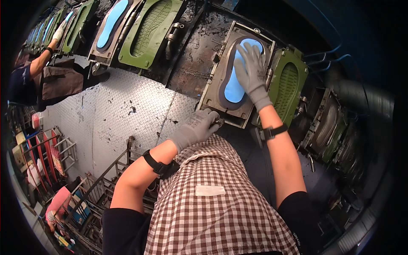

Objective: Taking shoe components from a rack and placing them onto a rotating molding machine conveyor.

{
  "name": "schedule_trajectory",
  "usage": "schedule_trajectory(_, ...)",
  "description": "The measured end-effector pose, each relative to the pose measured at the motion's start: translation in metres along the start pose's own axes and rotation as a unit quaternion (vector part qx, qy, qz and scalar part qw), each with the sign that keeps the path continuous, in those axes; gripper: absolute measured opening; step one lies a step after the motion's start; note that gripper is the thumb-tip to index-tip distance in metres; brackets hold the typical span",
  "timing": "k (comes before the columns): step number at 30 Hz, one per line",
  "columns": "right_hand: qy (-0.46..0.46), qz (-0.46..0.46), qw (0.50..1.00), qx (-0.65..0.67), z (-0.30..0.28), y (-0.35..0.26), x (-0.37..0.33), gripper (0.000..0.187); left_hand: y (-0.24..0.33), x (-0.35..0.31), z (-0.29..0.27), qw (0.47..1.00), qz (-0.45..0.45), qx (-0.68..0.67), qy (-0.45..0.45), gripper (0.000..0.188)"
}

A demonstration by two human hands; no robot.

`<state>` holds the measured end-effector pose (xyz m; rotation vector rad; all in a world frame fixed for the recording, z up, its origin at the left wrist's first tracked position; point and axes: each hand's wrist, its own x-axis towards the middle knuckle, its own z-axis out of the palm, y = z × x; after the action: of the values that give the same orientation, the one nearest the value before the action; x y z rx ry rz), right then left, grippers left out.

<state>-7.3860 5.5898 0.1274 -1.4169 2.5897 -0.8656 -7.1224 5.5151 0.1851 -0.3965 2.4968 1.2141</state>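
Note:
A shoe-sole mould (208,95) lies open in front of me, with a blue foot-shaped piece (233,87) inside a dark rim. My right hand (254,72), in a grey glove, lies over the upper part of the blue piece with its fingers stretched and spread. At the mould's front edge, my left hand (197,127), also gloved, has its fingers curled round a metal fitting (219,122), mostly hidden by the glove. Hinged at the mould's right is its green lid (287,91), which has a treaded sole-shaped hollow.
To the left stands another open mould with a blue piece (111,23) and a green lid (148,34). More moulds (325,123) stand at the right. A co-worker's gloved hand (59,32) is at the far-left moulds. A metal rack (102,182) stands at lower left on the tread-plate floor (123,106).

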Motion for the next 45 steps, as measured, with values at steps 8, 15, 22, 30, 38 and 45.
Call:
schedule_trajectory(8,-0.147,-0.074,0.983,-0.078,-0.006,-0.034,-0.092,0.055,0.012,-0.001,0.006,0.971,-0.212,-0.002,-0.108,0.039)
schedule_trajectory(15,-0.117,-0.071,0.987,-0.088,0.006,-0.035,-0.098,0.05,0.026,0.009,0.072,0.742,-0.415,-0.522,-0.065,0.024)
schedule_trajectory(22,-0.112,-0.074,0.986,-0.094,0.002,-0.041,-0.104,0.051,0.079,0.062,0.159,0.405,-0.399,-0.76,0.316,0.017)
schedule_trajectory(30,0.117,-0.018,0.989,0.087,-0.049,-0.039,-0.025,0.047,0.051,0.008,0.07,0.628,-0.32,-0.54,0.46,0.072)
schedule_trajectory(38,0.096,0.117,0.986,-0.066,0.005,0.006,0.07,0.036,-0.07,0.133,-0.026,0.791,-0.186,-0.464,0.353,0.055)
schedule_trajectory(45,0.131,0.137,0.979,-0.074,0.01,0.014,0.062,0.027,-0.125,0.257,-0.042,0.717,-0.217,-0.654,0.103,0.025)
